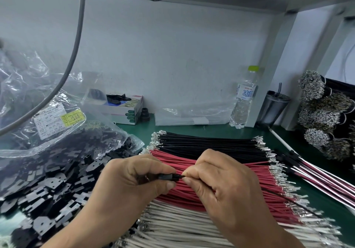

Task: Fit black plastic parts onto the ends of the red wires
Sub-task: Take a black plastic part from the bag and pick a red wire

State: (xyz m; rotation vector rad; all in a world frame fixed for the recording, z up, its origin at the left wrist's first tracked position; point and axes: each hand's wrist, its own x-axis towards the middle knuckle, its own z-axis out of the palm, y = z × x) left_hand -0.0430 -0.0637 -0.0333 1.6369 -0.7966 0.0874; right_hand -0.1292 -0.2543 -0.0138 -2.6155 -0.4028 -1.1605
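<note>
— Two hands meet over the wires. What does each grip?
— The left hand (134, 180) pinches a black part (166, 176) between thumb and forefinger. The right hand (224, 182) pinches a thin dark wire (288, 199) just beside the part, fingertips (187, 180) nearly touching the left thumb.
— Is the wire's end inside the part?
— Cannot tell; the fingertips hide the joint. The wire trails away past the right wrist, and its far end is lost among metal terminals.
— Where are the red wires (221, 194)?
— Directly beneath the fingers, in a flat band; both hands cover its middle. Black wires (211, 144) lie beyond the knuckles, white wires (172, 226) nearer the wrists, cut off at the frame's bottom.
— And the spare parts?
— A heap of black parts (48, 186) lies left of the left hand, spilling from a clear bag (28, 94); its label is too blurred to read. A bottle (243, 97) stands far beyond the right fingers.
</note>
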